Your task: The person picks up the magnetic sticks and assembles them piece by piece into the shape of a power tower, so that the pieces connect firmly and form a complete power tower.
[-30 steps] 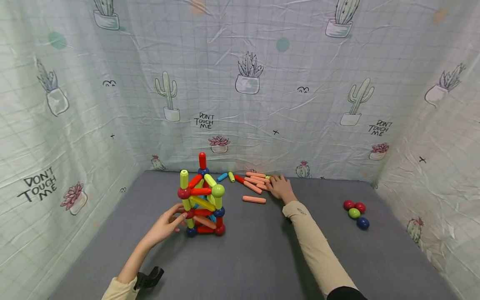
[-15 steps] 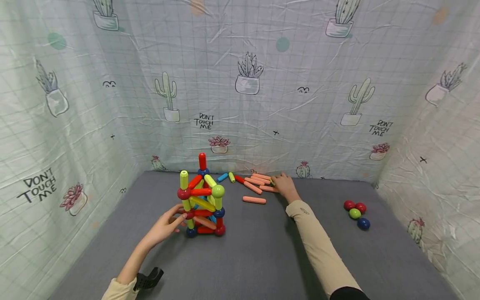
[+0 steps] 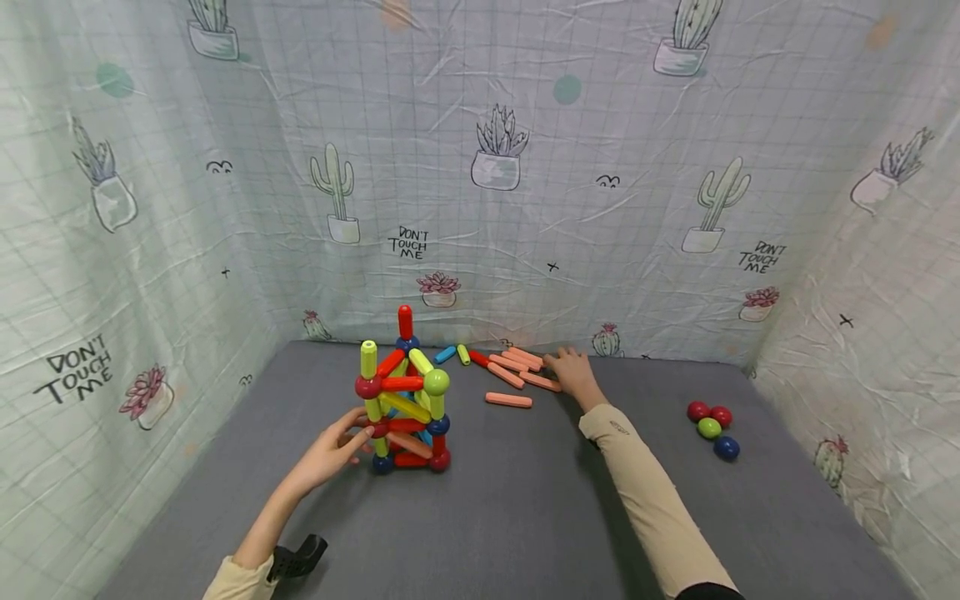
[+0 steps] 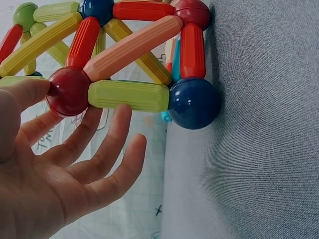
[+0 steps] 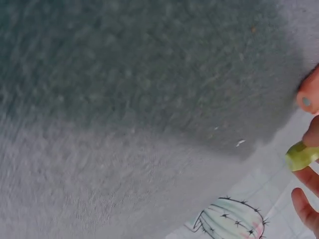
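A tower (image 3: 405, 383) of coloured magnetic rods and balls stands left of centre in the head view. My left hand (image 3: 326, 454) holds its left side; in the left wrist view the thumb and fingers are around a dark red ball (image 4: 69, 92), beside a yellow-green rod (image 4: 129, 95) that runs to a blue ball (image 4: 194, 103). At the back, my right hand (image 3: 573, 375) is by the salmon rods. In the right wrist view it pinches a short yellow-green magnetic rod (image 5: 299, 157), close to a salmon rod end (image 5: 310, 94).
Several loose salmon rods (image 3: 510, 400) lie at the back centre, with a blue rod (image 3: 445, 354), a yellow-green rod (image 3: 463, 355) and a red rod (image 3: 478, 358). A few loose balls (image 3: 708, 427) sit at the right. A patterned curtain (image 3: 555, 217) encloses the grey table (image 3: 510, 517).
My right hand has shifted a little to the right at the back, and some salmon rods there have spread rightward. The left hand and tower stay in place.
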`<state>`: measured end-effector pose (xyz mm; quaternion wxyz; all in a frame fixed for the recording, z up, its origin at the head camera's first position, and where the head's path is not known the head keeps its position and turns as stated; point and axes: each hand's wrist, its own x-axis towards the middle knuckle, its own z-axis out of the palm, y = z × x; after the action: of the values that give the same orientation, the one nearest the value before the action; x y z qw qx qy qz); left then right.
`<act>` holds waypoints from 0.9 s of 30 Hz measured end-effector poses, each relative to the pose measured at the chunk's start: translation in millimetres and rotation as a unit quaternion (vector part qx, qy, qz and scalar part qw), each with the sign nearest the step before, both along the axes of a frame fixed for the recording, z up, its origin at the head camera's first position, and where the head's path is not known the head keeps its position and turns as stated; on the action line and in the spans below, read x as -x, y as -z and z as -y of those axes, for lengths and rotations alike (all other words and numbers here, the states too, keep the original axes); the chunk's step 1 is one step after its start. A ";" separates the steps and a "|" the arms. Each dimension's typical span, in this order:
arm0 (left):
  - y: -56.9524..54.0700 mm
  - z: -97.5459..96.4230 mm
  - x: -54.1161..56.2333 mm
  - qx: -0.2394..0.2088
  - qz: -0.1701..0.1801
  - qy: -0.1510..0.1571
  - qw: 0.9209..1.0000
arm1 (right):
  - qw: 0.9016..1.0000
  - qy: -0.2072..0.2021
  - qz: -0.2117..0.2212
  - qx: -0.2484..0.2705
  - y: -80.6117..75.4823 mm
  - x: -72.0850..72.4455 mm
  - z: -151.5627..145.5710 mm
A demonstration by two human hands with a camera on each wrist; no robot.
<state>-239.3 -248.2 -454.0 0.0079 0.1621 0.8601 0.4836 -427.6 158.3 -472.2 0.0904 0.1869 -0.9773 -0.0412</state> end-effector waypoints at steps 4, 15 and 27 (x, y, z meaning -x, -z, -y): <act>-0.3 -0.6 0.2 0.002 -0.015 -0.004 1.000 | 0.994 -0.013 -0.032 0.105 -9.1 -5.4 7.5; -3.2 -2.3 -1.4 0.013 -0.026 0.014 0.999 | 0.864 -0.224 0.049 0.449 -98.1 -97.8 79.5; -35.0 11.7 -8.9 0.038 -0.089 0.015 0.995 | 0.826 -0.331 0.038 0.454 -137.7 -156.9 133.6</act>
<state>-230.4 -259.9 -419.0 -0.0550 0.2166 0.8725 0.4345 -270.7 24.7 -334.5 0.1357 0.4389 -0.7679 0.4465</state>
